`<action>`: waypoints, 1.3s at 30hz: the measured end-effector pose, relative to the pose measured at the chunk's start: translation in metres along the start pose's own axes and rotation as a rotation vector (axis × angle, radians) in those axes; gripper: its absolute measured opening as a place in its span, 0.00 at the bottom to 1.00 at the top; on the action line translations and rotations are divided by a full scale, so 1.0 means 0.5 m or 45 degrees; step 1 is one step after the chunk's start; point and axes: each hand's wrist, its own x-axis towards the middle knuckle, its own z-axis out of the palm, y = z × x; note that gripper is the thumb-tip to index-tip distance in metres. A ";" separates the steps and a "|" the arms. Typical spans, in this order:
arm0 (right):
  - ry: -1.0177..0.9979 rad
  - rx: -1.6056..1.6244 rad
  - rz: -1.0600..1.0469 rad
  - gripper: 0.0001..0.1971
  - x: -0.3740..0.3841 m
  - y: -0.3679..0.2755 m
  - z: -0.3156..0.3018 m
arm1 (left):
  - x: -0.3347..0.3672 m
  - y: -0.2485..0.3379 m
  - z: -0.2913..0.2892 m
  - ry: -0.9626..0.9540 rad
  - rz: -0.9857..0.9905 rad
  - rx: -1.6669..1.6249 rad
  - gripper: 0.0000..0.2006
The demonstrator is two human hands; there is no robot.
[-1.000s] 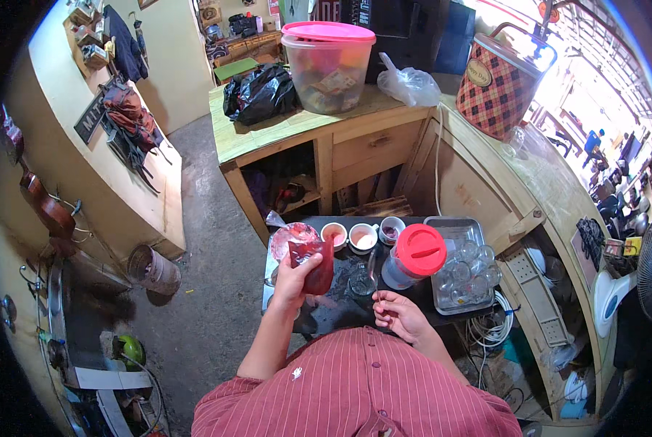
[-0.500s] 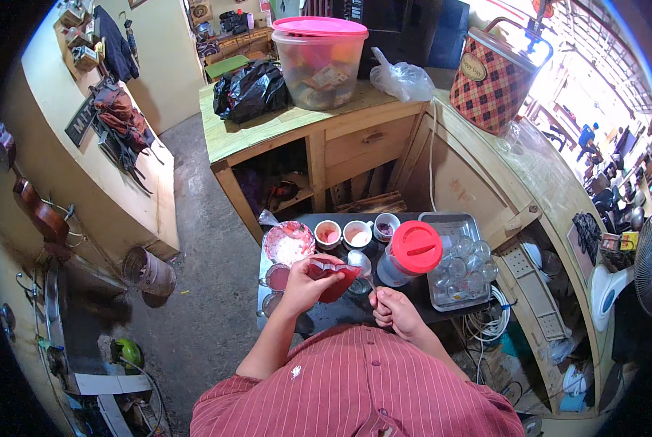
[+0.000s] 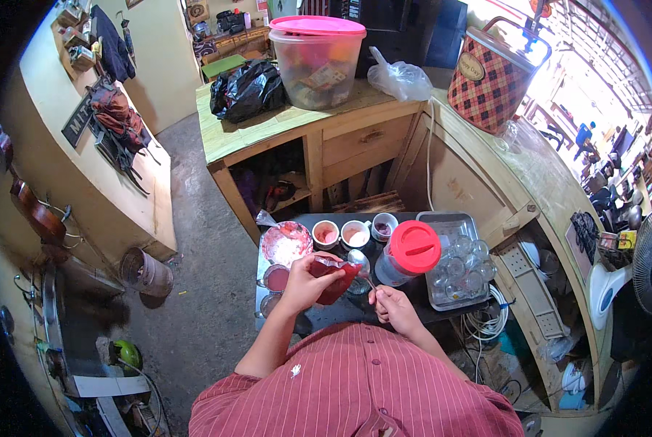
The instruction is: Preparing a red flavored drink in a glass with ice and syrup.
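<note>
Item, left hand: closed on a red pouch, fingers and thumb gripping its upper part. I find the pouch raised over the near side of the dark counter.

Item, right hand: clenched round the handle of a metal spoon, bowl pointing away from the wearer, just beside the pouch's right edge; from my distant seat I cannot tell whether the two touch.

Item, beneath: a clear glass, partly masked by pouch and spoon.

Item, beyond: three white cups in a row, a bowl of pinkish stuff to their left.

Item, right side: a pitcher with a red lid, then a metal tray of clear glassware.

Step, as I judge it: bringing spoon and pouch together. The next move calls for a steady pouch and a level spoon bowl.
</note>
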 end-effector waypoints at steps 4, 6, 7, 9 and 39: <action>0.069 -0.118 -0.060 0.14 -0.003 0.002 0.003 | -0.001 0.017 0.005 0.019 -0.012 0.031 0.13; 0.097 -0.166 -0.084 0.14 -0.007 -0.002 0.006 | -0.002 0.024 0.004 0.012 -0.011 0.056 0.13; 0.127 -0.214 -0.084 0.14 -0.009 -0.005 0.008 | -0.002 0.025 0.003 0.005 -0.012 0.081 0.12; 0.156 -0.262 -0.085 0.14 -0.011 -0.004 0.009 | -0.002 0.013 0.002 -0.009 -0.003 0.041 0.12; 0.073 -0.084 -0.025 0.15 -0.031 0.028 0.000 | -0.033 0.003 0.007 -0.013 -0.153 0.069 0.13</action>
